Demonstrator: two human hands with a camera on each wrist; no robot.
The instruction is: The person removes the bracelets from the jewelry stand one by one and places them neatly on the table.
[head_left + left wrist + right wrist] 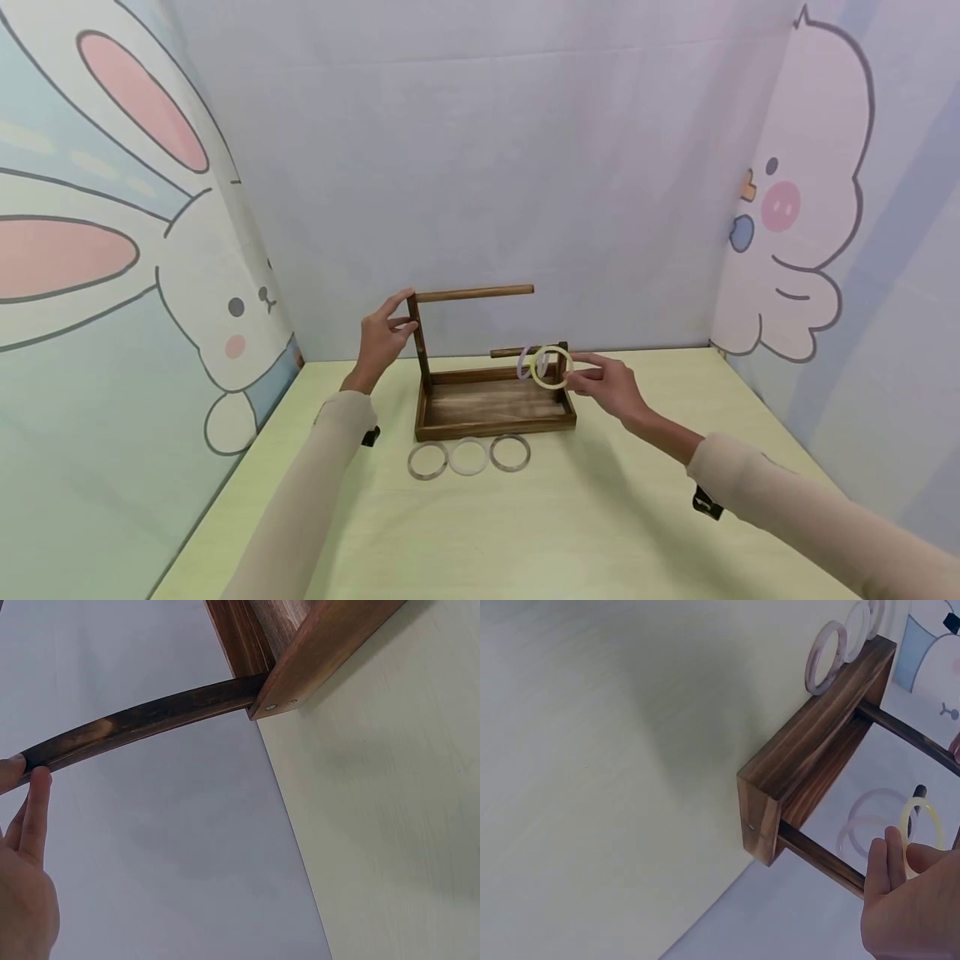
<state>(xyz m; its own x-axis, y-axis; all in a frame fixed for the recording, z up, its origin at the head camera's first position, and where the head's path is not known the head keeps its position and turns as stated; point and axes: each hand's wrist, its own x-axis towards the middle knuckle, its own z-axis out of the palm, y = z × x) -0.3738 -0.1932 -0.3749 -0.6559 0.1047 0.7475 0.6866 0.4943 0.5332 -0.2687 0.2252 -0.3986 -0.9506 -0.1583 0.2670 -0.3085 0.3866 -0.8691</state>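
A dark wooden stand has a tray base, a tall left post with an upper rod, and a short right post with a lower rod. My left hand pinches the top of the left post between thumb and fingers. At the right, my right hand pinches a pale yellow bangle between thumb and fingertips. That bangle overlaps the lower rod in the head view. Behind it, lavender and pinkish bangles hang on the lower rod. The upper rod carries nothing.
Three bangles lie in a row before the tray: a brownish one, a whitish one and a grey one. The pale table meets a plain back wall, with cartoon-printed side panels left and right.
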